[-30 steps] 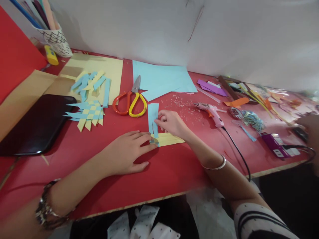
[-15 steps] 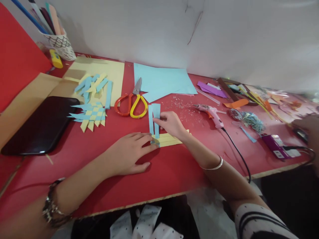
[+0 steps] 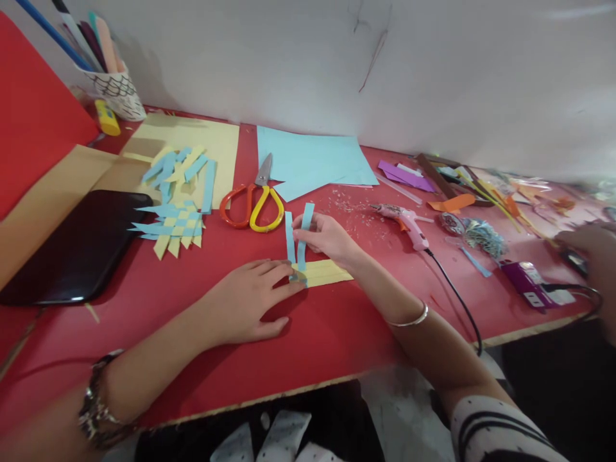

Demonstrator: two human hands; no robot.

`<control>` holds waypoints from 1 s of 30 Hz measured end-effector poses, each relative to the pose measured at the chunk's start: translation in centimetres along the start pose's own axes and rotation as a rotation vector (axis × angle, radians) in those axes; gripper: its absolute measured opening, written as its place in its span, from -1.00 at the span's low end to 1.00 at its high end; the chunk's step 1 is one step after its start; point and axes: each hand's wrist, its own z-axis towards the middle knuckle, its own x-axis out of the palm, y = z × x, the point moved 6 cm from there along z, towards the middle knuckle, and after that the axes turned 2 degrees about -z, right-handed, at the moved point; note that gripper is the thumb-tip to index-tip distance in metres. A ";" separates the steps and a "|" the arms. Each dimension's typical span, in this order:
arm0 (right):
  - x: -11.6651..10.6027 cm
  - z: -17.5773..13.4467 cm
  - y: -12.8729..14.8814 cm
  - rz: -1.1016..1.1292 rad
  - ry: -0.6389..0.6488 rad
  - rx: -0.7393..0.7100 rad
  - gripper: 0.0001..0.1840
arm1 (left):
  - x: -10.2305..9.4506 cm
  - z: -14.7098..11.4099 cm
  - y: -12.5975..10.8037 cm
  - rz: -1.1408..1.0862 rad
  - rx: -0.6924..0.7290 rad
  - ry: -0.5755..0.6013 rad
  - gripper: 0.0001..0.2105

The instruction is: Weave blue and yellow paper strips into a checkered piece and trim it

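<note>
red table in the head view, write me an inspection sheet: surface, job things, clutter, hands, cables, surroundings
surface: red tabletop, tiny scraps near the pink glue gun
job's things: yellow strips side by side; two blue strips extend back from their left end
clutter: scissors, woven piece, pen cup, purple paper
hands: left hand spread, fingertips on the strips' left end; right hand pinches the right-hand blue strip
cables: black cord from the glue gun passes the front edge; another cable at the purple socket box
surroundings: pale wall behind; another person's hand far right
</note>
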 end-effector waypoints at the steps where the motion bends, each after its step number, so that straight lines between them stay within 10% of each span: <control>1: 0.0 0.0 0.1 -0.007 -0.007 -0.003 -0.92 | 0.0 0.0 0.0 0.001 0.002 -0.003 -0.65; 11: -0.2 0.9 0.0 -0.023 -0.116 -0.033 -0.83 | 0.0 0.1 -0.3 0.033 0.003 0.002 -0.65; 17: -0.8 1.0 0.0 -0.088 -0.161 -0.127 -0.34 | 0.0 0.1 -0.1 0.038 0.005 0.009 -0.64; 21: -2.9 -0.3 1.7 -0.379 -0.234 -0.290 -0.52 | 0.1 0.0 -0.1 0.040 0.010 -0.002 -0.64; 26: -1.5 -3.8 2.1 -0.775 0.212 -0.461 -0.59 | 0.2 -0.2 0.4 -0.004 -0.013 -0.048 -0.67; 30: -0.4 -5.7 1.1 -0.975 0.273 -0.471 -0.45 | 0.3 0.2 1.1 -0.039 -0.077 -0.082 -0.75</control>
